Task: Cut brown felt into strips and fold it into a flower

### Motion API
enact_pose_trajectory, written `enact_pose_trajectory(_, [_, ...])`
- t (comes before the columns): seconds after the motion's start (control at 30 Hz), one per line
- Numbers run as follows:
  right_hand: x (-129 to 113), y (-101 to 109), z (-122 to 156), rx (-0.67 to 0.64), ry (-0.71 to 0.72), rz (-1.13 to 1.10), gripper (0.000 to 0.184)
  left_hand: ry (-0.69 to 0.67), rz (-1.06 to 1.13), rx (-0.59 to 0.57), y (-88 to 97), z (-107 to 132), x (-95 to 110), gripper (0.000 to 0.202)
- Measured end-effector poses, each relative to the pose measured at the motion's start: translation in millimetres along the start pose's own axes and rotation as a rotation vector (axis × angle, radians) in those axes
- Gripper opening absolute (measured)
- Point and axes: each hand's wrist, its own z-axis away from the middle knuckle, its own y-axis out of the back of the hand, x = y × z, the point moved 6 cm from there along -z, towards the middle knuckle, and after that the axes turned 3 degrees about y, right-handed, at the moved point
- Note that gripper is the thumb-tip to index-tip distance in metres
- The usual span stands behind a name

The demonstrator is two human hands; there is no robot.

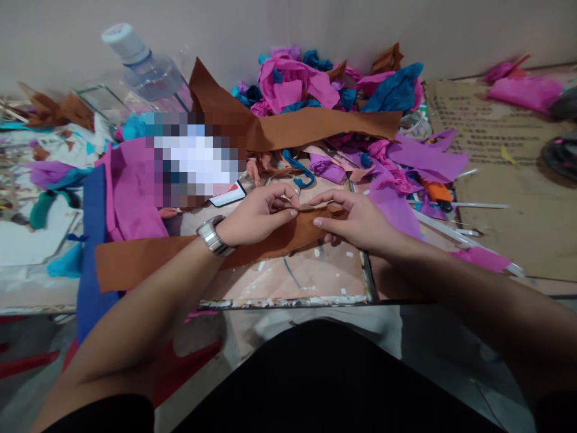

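Observation:
A long brown strip of crepe paper [144, 255] lies slantwise across the table's front, passing under my left forearm. My left hand [259, 215], with a metal watch [215, 235] on its wrist, pinches the strip's upper edge between thumb and fingers. Close by on the right, my right hand [356, 219] grips the same edge near the strip's right end, thumb in front and fingers behind. The edge between the two hands looks slightly folded. Part of the strip's right end is hidden by my right fingers.
Behind my hands lies another brown paper strip [324, 127], with pink crepe paper [300, 81] heaped beyond. A capped plastic bottle [153, 75] stands back left, near a pixelated patch. Blue paper [92, 240] hangs over the front edge. Flat cardboard [500, 204] and white sticks [469, 240] lie right.

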Motion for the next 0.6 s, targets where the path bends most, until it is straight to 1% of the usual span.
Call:
enact_pose_trajectory(0.07, [-0.6, 0.3, 0.7, -0.012, -0.011, 0.018, 0.033, -0.016, -0.016, 0.003, 0.9, -0.1, -1.1, 0.014])
enact_pose_trajectory(0.13, [-3.2, 1.1, 0.9, -0.013, 0.027, 0.072, 0.032, -0.02, -0.036, -0.003, 0.6, -0.2, -2.1, 0.014])
enact_pose_trajectory(0.27, [-16.6, 1.8, 2.4, 0.031, 0.265, 0.272, 0.031, -0.018, -0.042, -0.021, -2.6, -0.3, -2.5, 0.014])
enact_pose_trajectory(0.33, [-19.3, 0.0, 3.9, 0.036, 0.33, 0.33, 0.03, -0.013, -0.039, -0.036, -5.2, 0.0, -2.3, 0.014])
enact_pose_trajectory(0.47, [-17.2, -0.4, 5.1, 0.059, 0.316, 0.372, 0.018, 0.005, -0.045, -0.063, -9.5, 1.4, -1.9, 0.014])
enact_pose_trajectory(0.6, [-18.8, 2.5, 5.5, 0.097, 0.324, 0.403, 0.017, -0.007, -0.042, -0.055, -7.5, 1.1, -0.4, 0.013])
